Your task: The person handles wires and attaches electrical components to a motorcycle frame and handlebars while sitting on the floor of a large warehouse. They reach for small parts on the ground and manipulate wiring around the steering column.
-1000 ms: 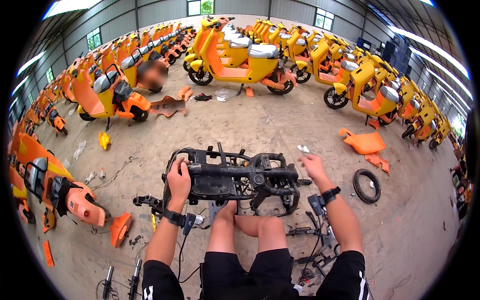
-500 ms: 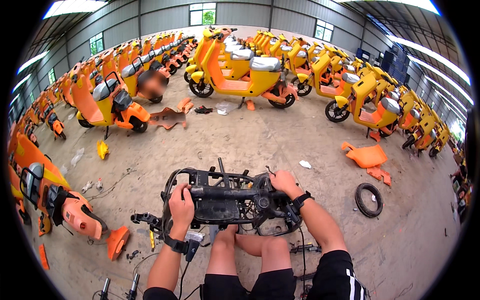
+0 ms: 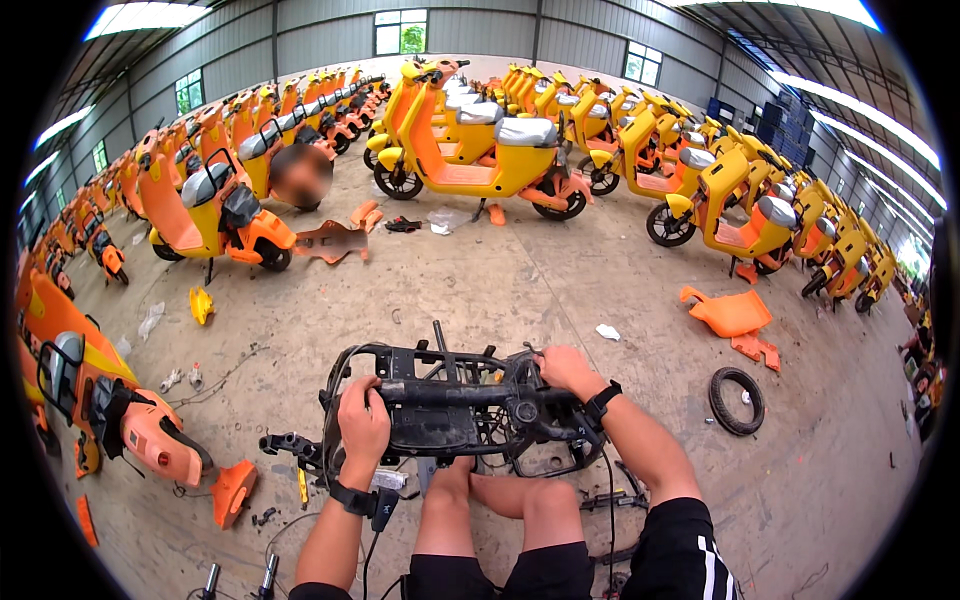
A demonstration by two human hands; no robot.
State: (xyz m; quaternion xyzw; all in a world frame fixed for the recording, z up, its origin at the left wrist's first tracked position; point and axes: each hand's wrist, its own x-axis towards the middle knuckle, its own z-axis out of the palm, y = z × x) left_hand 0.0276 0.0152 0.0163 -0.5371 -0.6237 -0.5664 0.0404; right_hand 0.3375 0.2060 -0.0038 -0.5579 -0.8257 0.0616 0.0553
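Note:
A black scooter frame (image 3: pixel 430 430) of tubes and plates lies in front of me, above my knees. My left hand (image 3: pixel 364 415) is closed round the left end of its thick crosswise tube (image 3: pixel 440 392). At the frame's far right corner, my right hand (image 3: pixel 567 368) is closed on a thin dark metal tool (image 3: pixel 532 349). Only the tool's tip shows, so its exact kind cannot be made out. Cables run along the frame's left end, where a black jointed part (image 3: pixel 292 442) sticks out.
Orange panels (image 3: pixel 730 312) and a black tyre (image 3: pixel 737 400) lie on the floor at right. A partly stripped orange scooter (image 3: pixel 150 430) stands at left, beside a loose orange piece (image 3: pixel 234 492). Rows of yellow and orange scooters (image 3: pixel 480 150) stand farther back.
My right hand and the tool have shifted slightly; less of the tool's tip shows above the fingers. My left hand keeps its hold on the tube. The whole view has moved a little.

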